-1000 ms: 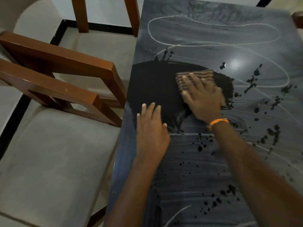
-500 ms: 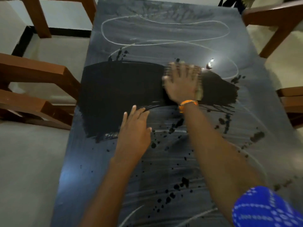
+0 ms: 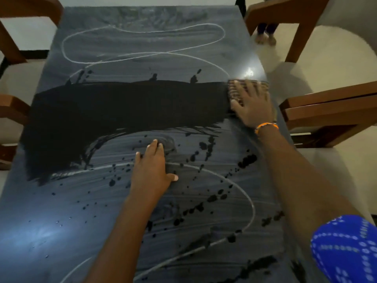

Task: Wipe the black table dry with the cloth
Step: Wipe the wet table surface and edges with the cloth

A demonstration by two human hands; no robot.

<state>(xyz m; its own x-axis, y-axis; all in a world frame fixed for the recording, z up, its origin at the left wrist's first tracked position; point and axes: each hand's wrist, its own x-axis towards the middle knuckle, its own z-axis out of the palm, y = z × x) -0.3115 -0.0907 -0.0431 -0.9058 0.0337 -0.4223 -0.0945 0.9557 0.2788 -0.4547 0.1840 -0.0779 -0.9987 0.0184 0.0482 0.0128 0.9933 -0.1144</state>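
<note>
The black table fills the head view, hazy grey with pale streaks and dark drops. A dark wiped band crosses it from the left edge to the right edge. A brown striped cloth lies at the band's right end, at the table's right edge. My right hand presses flat on the cloth with fingers spread; most of the cloth is hidden under it. My left hand rests flat on the table's middle, fingers together, holding nothing.
Brown wooden chairs stand around the table: one at the right edge, one at the far right, others at the left. Someone's feet stand on the pale floor beyond the far right corner.
My right hand has slid the cloth rightward from the table's middle to its right edge, lengthening the dark wiped band. My left hand has stayed flat on the table.
</note>
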